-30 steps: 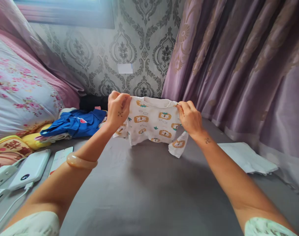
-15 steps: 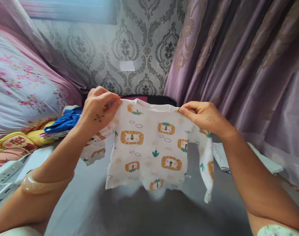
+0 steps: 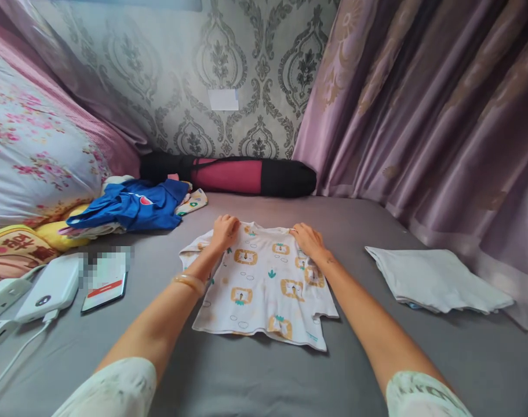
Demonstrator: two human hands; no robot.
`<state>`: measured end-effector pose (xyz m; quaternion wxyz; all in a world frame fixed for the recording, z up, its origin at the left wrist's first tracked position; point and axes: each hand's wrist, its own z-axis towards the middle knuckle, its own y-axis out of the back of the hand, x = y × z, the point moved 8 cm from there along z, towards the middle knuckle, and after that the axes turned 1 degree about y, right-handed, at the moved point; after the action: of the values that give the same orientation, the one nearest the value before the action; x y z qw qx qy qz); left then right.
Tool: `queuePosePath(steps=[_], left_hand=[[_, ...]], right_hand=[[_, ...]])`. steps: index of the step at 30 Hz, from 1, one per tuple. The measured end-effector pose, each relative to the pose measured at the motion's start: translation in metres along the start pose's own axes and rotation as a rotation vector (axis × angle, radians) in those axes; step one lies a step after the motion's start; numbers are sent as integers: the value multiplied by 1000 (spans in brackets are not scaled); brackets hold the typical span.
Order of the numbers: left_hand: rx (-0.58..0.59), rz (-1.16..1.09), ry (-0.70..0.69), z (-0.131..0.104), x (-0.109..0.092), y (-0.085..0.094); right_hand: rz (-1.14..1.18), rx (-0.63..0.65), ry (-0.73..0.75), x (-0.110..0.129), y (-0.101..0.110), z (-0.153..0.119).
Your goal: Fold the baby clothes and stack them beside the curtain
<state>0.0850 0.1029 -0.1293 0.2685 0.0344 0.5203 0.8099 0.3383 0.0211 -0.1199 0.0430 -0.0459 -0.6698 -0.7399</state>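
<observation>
A small white long-sleeved shirt [image 3: 264,284] with a lion print lies spread on the grey bed sheet [image 3: 264,382], its neckline away from me. My left hand [image 3: 226,231] is closed on its left shoulder, the fingers pinching the fabric. At the opposite shoulder, my right hand [image 3: 308,237] grips the cloth beside the collar. The left sleeve sticks out past my left forearm; the right sleeve lies folded in along the body, partly under my right hand and wrist.
Folded white cloth [image 3: 437,281] lies at the right. Left are a phone [image 3: 107,286], a white power bank [image 3: 53,289] with cables, and a power strip [image 3: 3,298]. Behind these sit a blue garment pile [image 3: 137,202] and a floral pillow [image 3: 37,145]. A black-and-pink long bag [image 3: 229,176] lines the wall.
Both hands have lowered the shirt from hanging in the air onto the bed, where it now lies flat. The right sleeve, which dangled outward, is now against the body.
</observation>
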Motion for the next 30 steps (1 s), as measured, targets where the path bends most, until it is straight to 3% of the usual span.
queuePosePath(steps=[7,15,21,30], left_hand=[[8,70,-6,1,6,-20],[75,117,10,28,23,-35],[82,106,41,51,23,-39],[342,25,122,65,30,-63]], right_hand=[[-33,45,22,-4,-25,20],[-47,56,69,-14,-27,55],[-41,40,64,-21,-28,79],[3,146,90,-14,-38,94]])
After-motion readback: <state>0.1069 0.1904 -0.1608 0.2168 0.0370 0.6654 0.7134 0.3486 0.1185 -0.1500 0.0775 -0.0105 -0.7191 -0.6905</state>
